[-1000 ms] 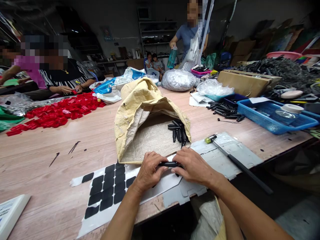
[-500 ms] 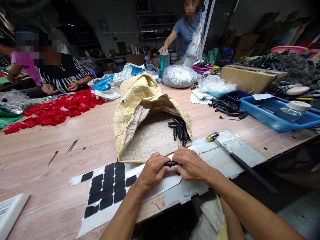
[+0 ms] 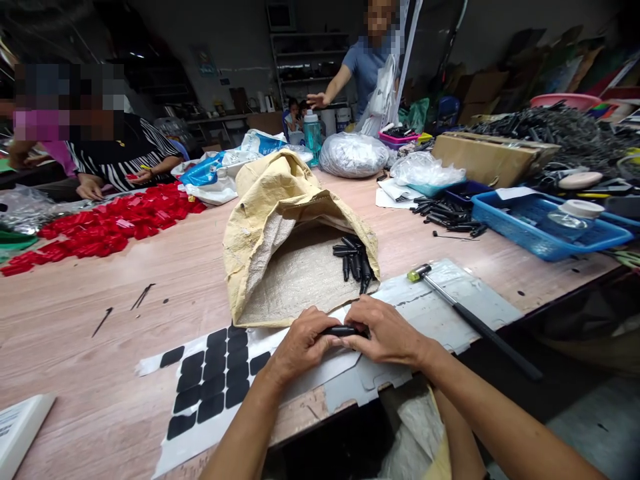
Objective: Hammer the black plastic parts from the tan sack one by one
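Between my two hands lies a short black cylindrical part [image 3: 342, 331], held sideways over the grey board. My left hand [image 3: 305, 343] is closed on its left end, and my right hand [image 3: 383, 333] grips the right end, hiding part of it. Just beyond them a yellow woven sack [image 3: 265, 193] lies with its mouth towards me. Several similar black parts [image 3: 356, 260] rest inside its right edge. Left of my hands is a white backing sheet [image 3: 167, 457] with rounded black stickers [image 3: 211, 407]. A hammer [image 3: 470, 317] with a black handle lies to the right.
Red pieces [image 3: 110, 223] are heaped at left, before a seated person in stripes. A blue tray [image 3: 540, 233] and loose black parts [image 3: 443, 217] sit at right. Another person reaches over a teal bottle [image 3: 312, 137] at the back. A white box [image 3: 23, 433] occupies the near left.
My hands still hold the black part, which shows more of its length now. The standing person's hand has let go of the teal bottle and lifted away. The view has shifted slightly.
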`<state>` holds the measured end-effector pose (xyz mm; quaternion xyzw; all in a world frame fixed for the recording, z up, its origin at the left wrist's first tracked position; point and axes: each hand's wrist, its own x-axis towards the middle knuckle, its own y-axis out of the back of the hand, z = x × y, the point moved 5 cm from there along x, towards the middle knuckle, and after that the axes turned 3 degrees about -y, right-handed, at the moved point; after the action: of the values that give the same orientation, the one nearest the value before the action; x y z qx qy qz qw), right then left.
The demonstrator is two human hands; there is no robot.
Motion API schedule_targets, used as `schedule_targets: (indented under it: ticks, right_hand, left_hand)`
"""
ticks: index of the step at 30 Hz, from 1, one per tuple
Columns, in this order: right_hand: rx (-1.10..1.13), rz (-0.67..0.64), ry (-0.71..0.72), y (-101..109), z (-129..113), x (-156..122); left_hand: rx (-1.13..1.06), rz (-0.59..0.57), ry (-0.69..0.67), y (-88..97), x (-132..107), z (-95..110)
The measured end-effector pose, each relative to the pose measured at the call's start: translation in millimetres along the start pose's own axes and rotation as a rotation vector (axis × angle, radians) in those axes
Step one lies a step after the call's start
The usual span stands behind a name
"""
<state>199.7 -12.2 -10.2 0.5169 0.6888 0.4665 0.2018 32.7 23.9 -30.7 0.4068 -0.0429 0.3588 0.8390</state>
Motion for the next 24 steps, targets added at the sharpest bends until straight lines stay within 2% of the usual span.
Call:
schedule_targets:
  ticks: [3,11,24]
  right_hand:
    - [0.079,0.037,-0.063,2.4,6.8,-5.1]
    - [0.139,0.084,-0.093,-4.4,12.4,-10.3]
    - [0.087,0.081,-0.107,-7.5,10.4,-8.1]
  left_hand:
    - [-0.011,0.032,0.03,2.1,0.5,-0.7]
    - [-0.02,0.089,0.133,3.4,0.6,-1.3]
    - [0.039,0.113,0.119,2.8,1.3,-2.7]
